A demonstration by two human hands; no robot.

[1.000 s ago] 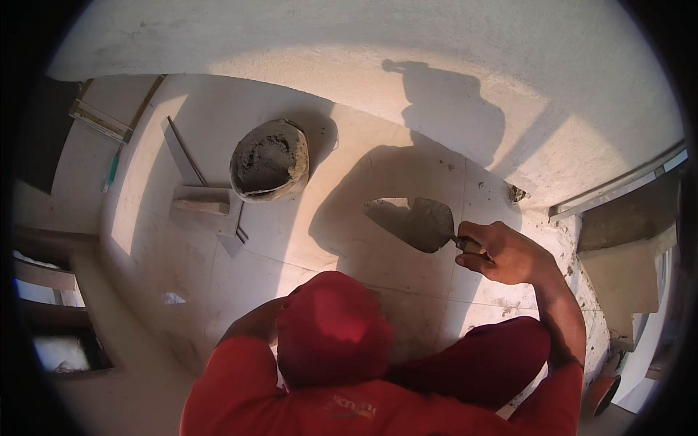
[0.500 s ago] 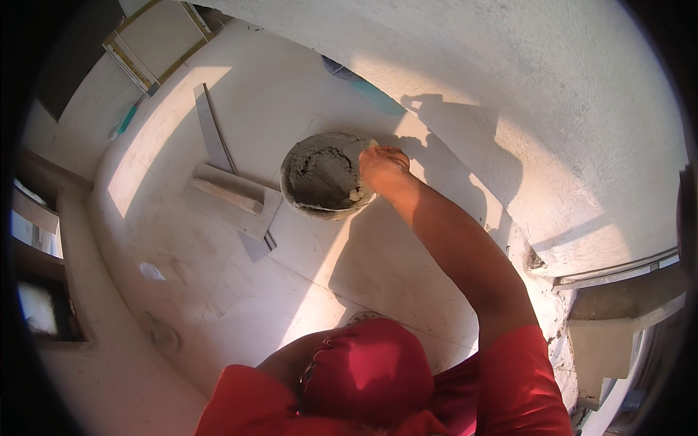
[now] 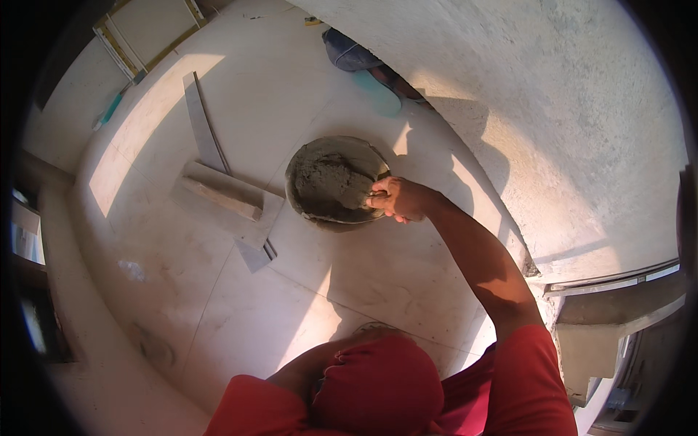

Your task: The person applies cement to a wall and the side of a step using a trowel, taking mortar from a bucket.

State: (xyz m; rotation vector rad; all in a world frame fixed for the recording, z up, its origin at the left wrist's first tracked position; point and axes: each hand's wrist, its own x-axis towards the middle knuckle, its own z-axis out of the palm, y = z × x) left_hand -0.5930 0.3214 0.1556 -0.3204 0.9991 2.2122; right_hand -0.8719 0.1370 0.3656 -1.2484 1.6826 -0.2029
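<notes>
A round, mortar-crusted basin stands on the tiled floor in front of me, part filled with wet grey mortar. My right hand is at its right rim, fingers closed around the handle of what looks like a trowel. Mortar coats the tool's blade, which is down in the basin. To the left lies a plastering float with a wooden handle, resting across a long flat metal straightedge. My left forearm runs behind my red-clothed knee; the left hand is hidden there.
A rough white wall rises at the right, above a ledge. Beyond its edge, a person in dark clothing is partly visible near a teal object. A framed panel leans at the far left.
My right hand has moved slightly down and right along the basin's rim, and its grip has turned. The mortar has shifted. My view has shifted too, showing more of the other person.
</notes>
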